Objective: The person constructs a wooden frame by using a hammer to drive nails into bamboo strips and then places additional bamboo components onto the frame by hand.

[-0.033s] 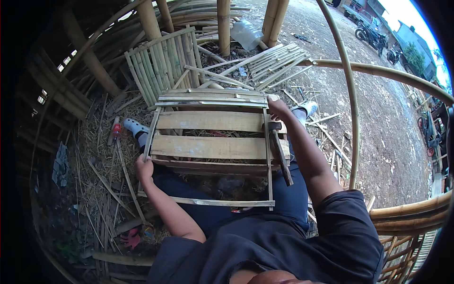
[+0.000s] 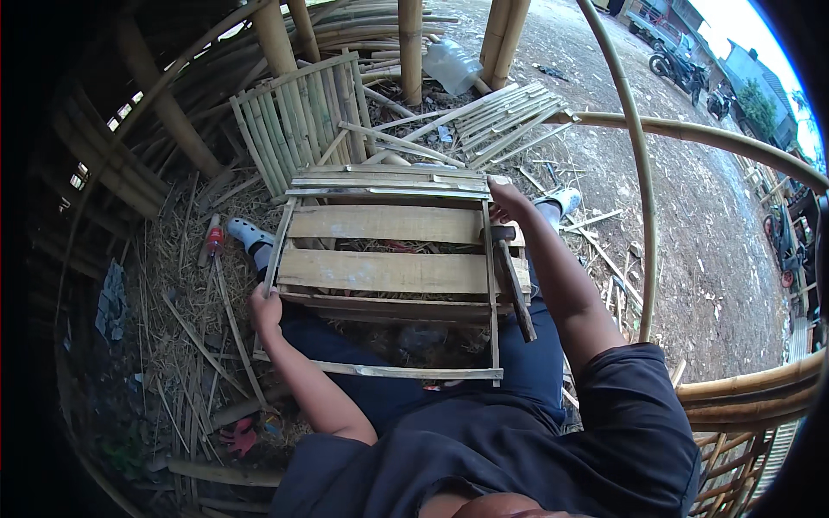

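Observation:
A bamboo frame point(image 2: 406, 373) of thin strips rests over a wooden slatted crate point(image 2: 380, 269) between my legs. Several strips point(image 2: 389, 182) lie side by side across its far end. My left hand point(image 2: 265, 312) pinches the frame's left side strip, near the crate's near left corner. At the far right corner, my right hand point(image 2: 509, 203) is closed around the ends of the strips; its fingers are partly hidden. A hammer point(image 2: 515, 289) with a dark head and wooden handle lies on the crate's right side, just nearer to me than my right hand.
A finished-looking slatted bamboo panel point(image 2: 298, 116) leans beyond the crate at left. More bamboo strips point(image 2: 509, 121) lie stacked far right. A red-labelled bottle point(image 2: 214, 237) is on the littered ground at left. Bamboo posts point(image 2: 410, 52) and a curved pole point(image 2: 639, 173) stand around.

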Tool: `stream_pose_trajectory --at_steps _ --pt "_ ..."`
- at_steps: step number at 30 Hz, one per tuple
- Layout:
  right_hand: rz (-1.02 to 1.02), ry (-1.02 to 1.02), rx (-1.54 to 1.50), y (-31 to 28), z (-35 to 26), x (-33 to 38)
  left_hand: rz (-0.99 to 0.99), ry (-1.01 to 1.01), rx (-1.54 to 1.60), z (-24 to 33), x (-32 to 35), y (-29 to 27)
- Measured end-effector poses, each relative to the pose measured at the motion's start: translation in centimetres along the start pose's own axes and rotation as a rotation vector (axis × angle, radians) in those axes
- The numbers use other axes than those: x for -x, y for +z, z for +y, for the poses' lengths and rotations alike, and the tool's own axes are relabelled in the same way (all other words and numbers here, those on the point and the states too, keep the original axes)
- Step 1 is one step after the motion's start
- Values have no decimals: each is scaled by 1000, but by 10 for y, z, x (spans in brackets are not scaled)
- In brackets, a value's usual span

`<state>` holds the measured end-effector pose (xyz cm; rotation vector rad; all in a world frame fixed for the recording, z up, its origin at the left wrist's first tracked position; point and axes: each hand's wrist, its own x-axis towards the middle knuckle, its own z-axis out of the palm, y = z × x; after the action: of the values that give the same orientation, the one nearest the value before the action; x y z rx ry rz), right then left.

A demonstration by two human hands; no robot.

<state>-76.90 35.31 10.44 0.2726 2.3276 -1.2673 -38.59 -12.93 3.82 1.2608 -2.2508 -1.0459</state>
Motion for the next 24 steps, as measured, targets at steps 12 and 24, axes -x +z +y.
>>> stream_pose_trajectory --at_steps 12,24 --pt "125 -150 31 10 29 -60 -28 -13 142 25 12 13" --pt "-41 -425 133 -27 -79 12 -97 -125 329 10 10 11"
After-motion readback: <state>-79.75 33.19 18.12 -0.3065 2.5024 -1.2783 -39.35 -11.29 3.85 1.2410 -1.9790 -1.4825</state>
